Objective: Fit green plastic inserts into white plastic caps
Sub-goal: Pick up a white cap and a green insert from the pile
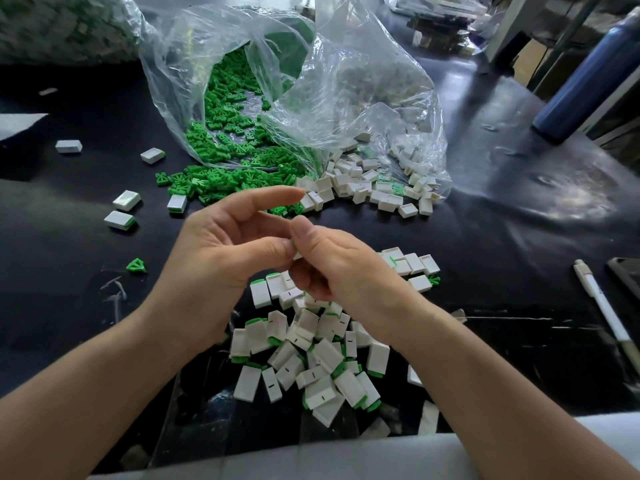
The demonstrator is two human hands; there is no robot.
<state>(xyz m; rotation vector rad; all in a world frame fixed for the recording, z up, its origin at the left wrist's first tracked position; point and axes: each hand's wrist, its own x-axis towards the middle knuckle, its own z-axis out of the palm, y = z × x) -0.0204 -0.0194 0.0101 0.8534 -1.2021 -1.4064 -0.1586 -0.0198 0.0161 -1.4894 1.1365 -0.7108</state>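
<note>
Head view: both hands are held close together above the black table (69, 237). A small piece (294, 250) is pinched between the left hand (221, 244) and the right hand (332, 265), with both thumbs pressed on it. It is mostly hidden; it seems to be a white cap with some green in it. The left pointer finger is held out straight. The right fingers are curled in. Under the hands, a pile of filled caps (311, 358) is spread. Beyond the left hand, green inserts (221, 178) are spilled from a clear bag (242, 64). Beyond the right hand, empty white caps (363, 188) are heaped. A single insert (136, 265) is seen left of the left hand. A pen (602, 306) is laid well right of the right hand.
</note>
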